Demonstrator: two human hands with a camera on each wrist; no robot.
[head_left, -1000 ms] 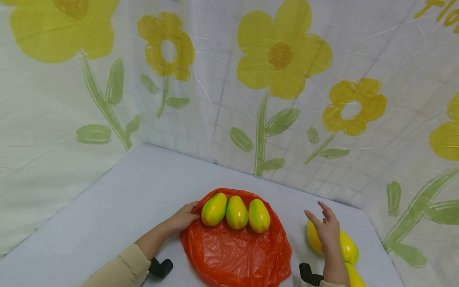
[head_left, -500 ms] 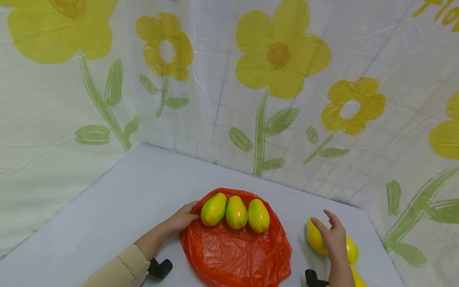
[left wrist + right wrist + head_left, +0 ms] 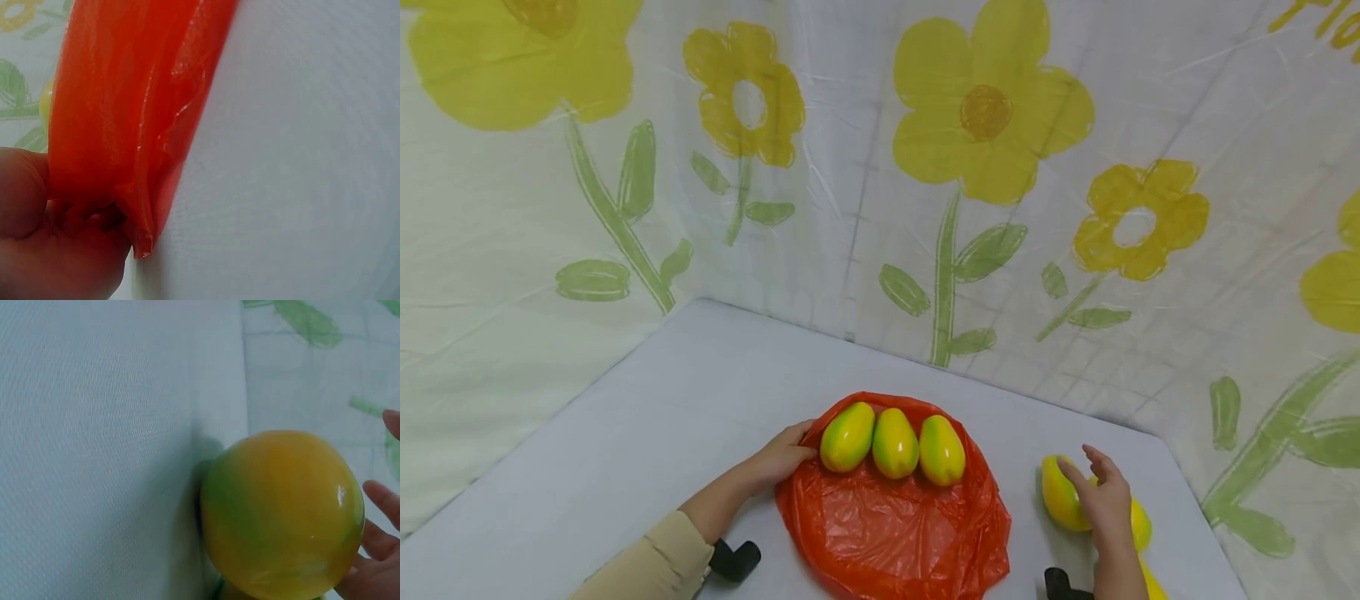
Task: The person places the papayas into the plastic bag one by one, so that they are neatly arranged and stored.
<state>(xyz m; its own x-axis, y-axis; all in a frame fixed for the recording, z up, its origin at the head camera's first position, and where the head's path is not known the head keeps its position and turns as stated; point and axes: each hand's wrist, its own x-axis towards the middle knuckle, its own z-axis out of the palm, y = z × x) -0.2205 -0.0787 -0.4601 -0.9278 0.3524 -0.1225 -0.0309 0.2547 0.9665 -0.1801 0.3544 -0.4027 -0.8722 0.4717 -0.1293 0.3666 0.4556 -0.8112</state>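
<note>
Through the head camera I saw one red bag (image 3: 910, 533) of thin, glossy, creased plastic film, spread into a rough round on the pale table (image 3: 722, 383). Within its rim, along the far side, lay three fruits (image 3: 895, 446): smooth, shiny, egg-shaped, yellow shading into green, set side by side in a row. The left hand (image 3: 782, 460) gripped the bag's left edge; in the left wrist view I saw its fingers curled under the film, with almost no gap left. The right hand (image 3: 1105, 496) had hold of nothing: thumb and fingers stood wide apart over the loose fruits (image 3: 1063, 493), right of the bag and apart from it. Of these I counted at least three, the hand hiding part of the group. In the right wrist view one rounded, glossy fruit stood just beside the palm; I could not tell whether they touched. Two black angular fittings (image 3: 737, 561) showed, one near each wrist, and one beige, puckered sleeve (image 3: 651, 558). The wrinkled curtain (image 3: 820, 275) behind bore five yellow flowers, some cut by the picture's edge.
</note>
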